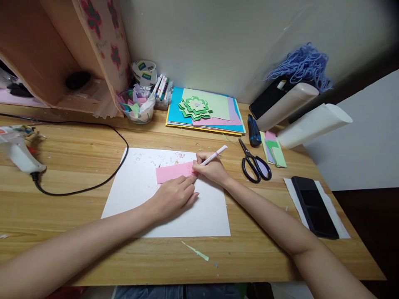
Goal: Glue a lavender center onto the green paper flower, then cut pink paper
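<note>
A pink paper strip lies on a white sheet of paper that bears small coloured marks near its top. My left hand rests flat across the strip's lower edge, fingers stretched toward its right end. In my right hand is a white marker with a pink band, gripped in a writing hold over the strip's right end. Faint pink drawn shapes show there beside my fingers. The marker's tip is hidden behind my fingers.
Black-handled scissors and a utility knife lie right of the sheet, a phone farther right. Behind are coloured papers with a green paper flower and a tub of scraps. A glue gun trails its cord leftward.
</note>
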`<state>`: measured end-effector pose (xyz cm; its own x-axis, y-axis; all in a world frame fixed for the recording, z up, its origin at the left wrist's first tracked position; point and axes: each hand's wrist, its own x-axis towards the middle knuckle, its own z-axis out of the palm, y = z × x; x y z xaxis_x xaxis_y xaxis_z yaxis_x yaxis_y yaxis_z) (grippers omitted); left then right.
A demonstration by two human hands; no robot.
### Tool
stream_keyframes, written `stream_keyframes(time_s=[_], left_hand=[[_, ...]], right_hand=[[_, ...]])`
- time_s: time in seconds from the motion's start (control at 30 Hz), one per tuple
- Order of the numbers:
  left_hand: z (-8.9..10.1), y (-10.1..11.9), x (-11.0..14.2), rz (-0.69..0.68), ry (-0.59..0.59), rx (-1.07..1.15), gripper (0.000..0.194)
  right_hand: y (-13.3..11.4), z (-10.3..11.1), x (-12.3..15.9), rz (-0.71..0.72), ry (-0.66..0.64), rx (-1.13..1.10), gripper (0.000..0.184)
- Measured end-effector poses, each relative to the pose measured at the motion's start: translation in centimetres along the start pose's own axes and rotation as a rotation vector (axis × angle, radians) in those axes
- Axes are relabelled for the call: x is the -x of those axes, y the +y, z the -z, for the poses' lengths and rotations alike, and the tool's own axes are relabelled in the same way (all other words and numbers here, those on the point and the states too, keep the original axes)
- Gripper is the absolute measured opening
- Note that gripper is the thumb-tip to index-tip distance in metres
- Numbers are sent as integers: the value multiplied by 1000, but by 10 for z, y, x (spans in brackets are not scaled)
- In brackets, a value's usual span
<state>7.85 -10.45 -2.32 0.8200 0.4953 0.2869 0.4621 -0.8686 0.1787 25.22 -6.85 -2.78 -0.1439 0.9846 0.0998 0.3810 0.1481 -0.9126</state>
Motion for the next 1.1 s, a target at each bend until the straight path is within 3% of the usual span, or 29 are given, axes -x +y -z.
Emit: stream_keyframes(time_s=[0.43, 0.87, 1.1], left_hand=[[1, 0, 0, -2, -1, 8, 26], [3, 0, 0, 3, -29, 40, 27], [4, 0, 0, -8, 15, 34, 22]], right_hand=[[1, 2, 0, -3, -38, 31, 27], [-1, 2, 1, -40, 8, 50, 27], [6, 5, -7, -94, 193, -246, 32]])
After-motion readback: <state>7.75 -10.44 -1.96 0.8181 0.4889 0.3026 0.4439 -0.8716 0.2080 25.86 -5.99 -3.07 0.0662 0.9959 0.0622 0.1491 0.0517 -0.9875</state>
